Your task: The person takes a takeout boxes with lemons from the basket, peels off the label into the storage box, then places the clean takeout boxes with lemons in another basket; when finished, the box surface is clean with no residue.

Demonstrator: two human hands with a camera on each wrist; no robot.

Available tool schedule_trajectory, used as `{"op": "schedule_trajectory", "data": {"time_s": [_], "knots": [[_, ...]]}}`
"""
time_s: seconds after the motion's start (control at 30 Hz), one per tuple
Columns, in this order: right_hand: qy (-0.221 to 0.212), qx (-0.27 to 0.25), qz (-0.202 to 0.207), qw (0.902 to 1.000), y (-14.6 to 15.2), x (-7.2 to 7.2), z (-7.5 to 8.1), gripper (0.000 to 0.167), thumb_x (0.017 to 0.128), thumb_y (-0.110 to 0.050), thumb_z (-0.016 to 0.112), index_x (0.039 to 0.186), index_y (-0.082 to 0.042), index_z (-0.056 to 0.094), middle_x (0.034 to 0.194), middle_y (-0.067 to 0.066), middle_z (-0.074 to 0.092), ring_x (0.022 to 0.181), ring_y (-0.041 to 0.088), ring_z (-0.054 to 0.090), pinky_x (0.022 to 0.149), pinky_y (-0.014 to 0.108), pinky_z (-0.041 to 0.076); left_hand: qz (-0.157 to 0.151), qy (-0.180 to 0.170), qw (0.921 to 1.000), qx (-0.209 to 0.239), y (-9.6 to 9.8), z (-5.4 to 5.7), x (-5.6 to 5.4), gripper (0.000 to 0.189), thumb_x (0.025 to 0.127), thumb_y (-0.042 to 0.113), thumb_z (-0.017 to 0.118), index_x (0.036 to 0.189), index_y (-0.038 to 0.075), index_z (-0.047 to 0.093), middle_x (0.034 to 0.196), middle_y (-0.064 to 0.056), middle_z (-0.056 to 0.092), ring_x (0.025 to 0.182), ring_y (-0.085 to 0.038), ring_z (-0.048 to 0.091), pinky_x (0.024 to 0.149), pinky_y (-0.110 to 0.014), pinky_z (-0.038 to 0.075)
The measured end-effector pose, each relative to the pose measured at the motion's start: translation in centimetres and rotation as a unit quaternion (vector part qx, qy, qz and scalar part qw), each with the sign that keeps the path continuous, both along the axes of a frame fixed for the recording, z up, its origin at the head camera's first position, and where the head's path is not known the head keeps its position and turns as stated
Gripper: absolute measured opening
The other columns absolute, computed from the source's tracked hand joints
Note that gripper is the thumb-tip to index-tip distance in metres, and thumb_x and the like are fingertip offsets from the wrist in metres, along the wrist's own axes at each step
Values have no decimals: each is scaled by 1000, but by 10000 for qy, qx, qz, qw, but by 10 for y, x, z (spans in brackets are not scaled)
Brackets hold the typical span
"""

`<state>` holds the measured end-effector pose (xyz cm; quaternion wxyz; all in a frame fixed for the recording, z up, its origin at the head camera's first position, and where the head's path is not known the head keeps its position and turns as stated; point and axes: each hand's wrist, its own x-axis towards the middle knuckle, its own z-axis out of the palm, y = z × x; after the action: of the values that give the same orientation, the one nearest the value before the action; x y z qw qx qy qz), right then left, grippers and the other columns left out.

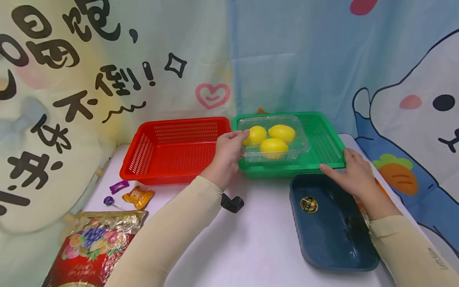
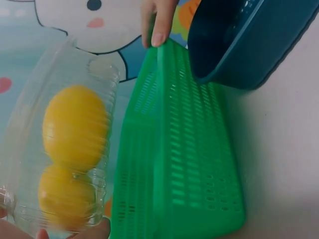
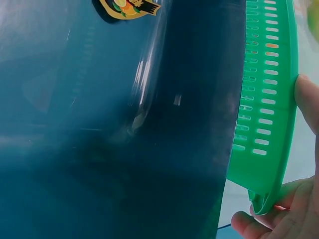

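Observation:
My left hand (image 1: 229,153) holds a clear plastic box (image 1: 302,148) by its left side. Inside the box lie three yellow lemons (image 1: 274,146). The box is above the green basket (image 1: 328,139); in the left wrist view, a gap shows between the box (image 2: 30,114) and the basket's rim (image 2: 158,144). My right hand (image 1: 353,175) grips the basket's front right corner, with the thumb on the front rim and the fingers round the side. The right wrist view shows the fingers (image 3: 294,204) curled at that corner.
A red basket (image 1: 175,159) stands at the left. A dark blue basin (image 1: 322,239) is in front of the green basket, under my right forearm. At left lie a purple sweet (image 1: 119,187), an orange packet (image 1: 138,197), a lollipop (image 1: 108,201) and a red candy bag (image 1: 93,251).

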<state>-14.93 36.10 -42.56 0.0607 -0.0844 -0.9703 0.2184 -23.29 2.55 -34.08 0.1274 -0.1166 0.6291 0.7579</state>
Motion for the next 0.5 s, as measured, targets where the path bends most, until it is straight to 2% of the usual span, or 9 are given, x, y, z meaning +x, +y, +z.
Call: {"op": "schedule_trajectory", "data": {"time_s": [0.17, 0.23, 0.33, 0.5], "knots": [[-15, -74, 39, 10000, -2, 0, 0, 112, 98, -64, 59, 159, 17, 11, 162, 45, 16, 144, 66, 22, 117, 79, 22, 11, 133, 9999, 21, 7, -10, -10, 46, 97, 29, 76, 133, 6, 59, 125, -7, 59, 107, -21, 53, 107, -43, 54], [-14, -98, 43, 9999, -3, 1, 1, 112, 98, -64, 59, 159, 17, 10, 162, 45, 15, 144, 66, 22, 117, 79, 22, 21, 137, 9999, -59, 10, -13, -12, 45, 97, 30, 75, 132, 6, 59, 125, -8, 60, 105, -21, 53, 103, -41, 55], [5, -86, 43, 10000, -3, 0, 1, 112, 98, -64, 59, 159, 17, 10, 163, 44, 15, 145, 65, 22, 117, 80, 22, 40, 39, 9997, -239, 15, -18, -15, 44, 97, 31, 75, 132, 7, 60, 124, -8, 61, 102, -21, 54, 95, -38, 54], [-42, -22, 1, 10000, -2, 1, 0, 113, 98, -66, 58, 160, 16, 11, 164, 43, 15, 146, 65, 21, 116, 80, 21, 25, -202, 9987, -474, 27, -25, -19, 45, 97, 34, 74, 133, 10, 60, 126, -7, 61, 106, -23, 55, 97, -39, 55]]}}
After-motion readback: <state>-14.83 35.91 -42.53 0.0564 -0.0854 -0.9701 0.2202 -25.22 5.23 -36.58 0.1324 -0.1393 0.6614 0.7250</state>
